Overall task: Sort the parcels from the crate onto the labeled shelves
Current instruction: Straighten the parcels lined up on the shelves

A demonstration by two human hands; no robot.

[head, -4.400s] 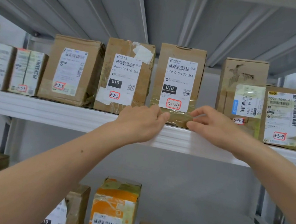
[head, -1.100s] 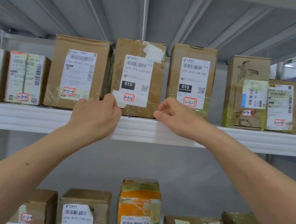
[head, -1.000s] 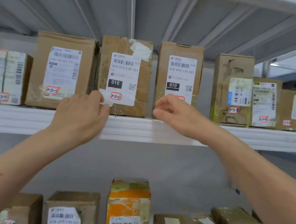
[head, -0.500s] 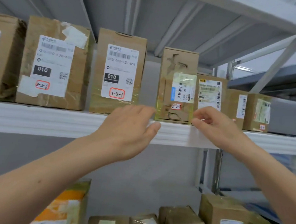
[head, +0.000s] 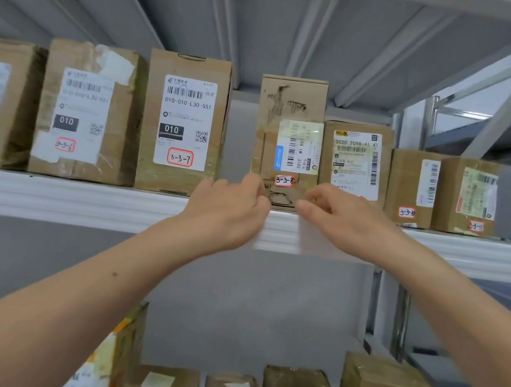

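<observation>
My left hand (head: 230,212) and right hand (head: 339,221) gripped the lower corners of the 3-3-8 parcel (head: 291,109) on the upper shelf (head: 89,204) as I squared it; next, I judged, a gentle release.

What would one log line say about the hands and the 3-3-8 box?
left hand: lower-left of 3-3-8 parcel | right hand: lower-right | parcel: upright on upper shelf | grip: unclear
</observation>
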